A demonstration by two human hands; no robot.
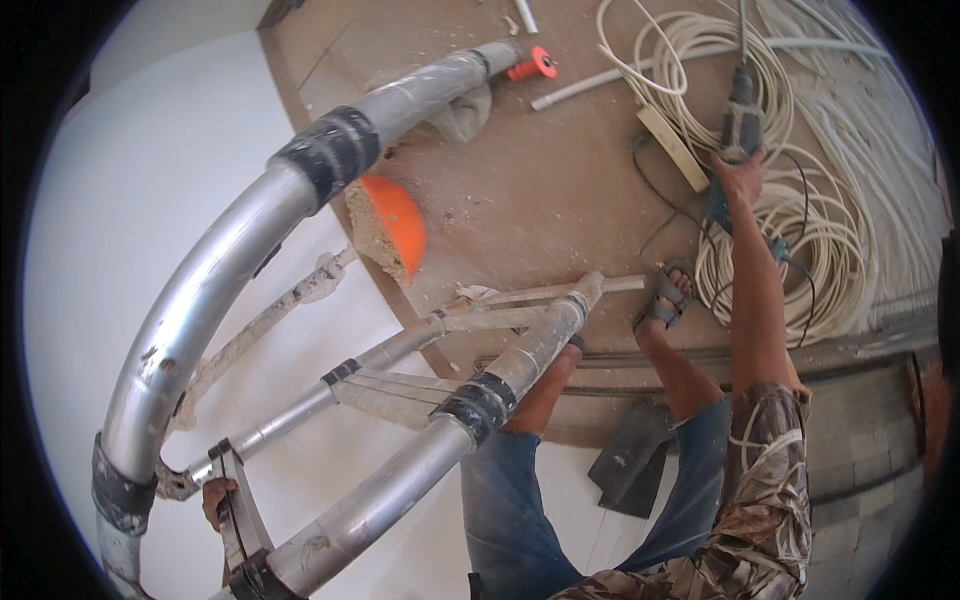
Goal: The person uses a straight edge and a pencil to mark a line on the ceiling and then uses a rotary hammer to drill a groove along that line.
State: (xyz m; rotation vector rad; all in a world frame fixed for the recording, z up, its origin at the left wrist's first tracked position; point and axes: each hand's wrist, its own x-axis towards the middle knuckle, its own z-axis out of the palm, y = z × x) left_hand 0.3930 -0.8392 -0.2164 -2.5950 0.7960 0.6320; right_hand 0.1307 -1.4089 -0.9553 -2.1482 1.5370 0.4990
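Note:
My right hand, fingers wrapped, grips a teal and black rotary hammer drill. Its long thin bit points away from me. Beneath the drill lie big coils of cream cable. At the lower left my left hand is curled around a rung of a telescopic aluminium ladder; only some of its fingers show. Black collars ring the ladder's tubes, which are smeared with plaster and slant across my left side.
An orange bowl with crumbly plaster and a red spool-like piece lie on the dusty brown floor. A white pipe and a cream power strip are near the cable. Clear plastic sheeting lies on the right. A white wall borders the left.

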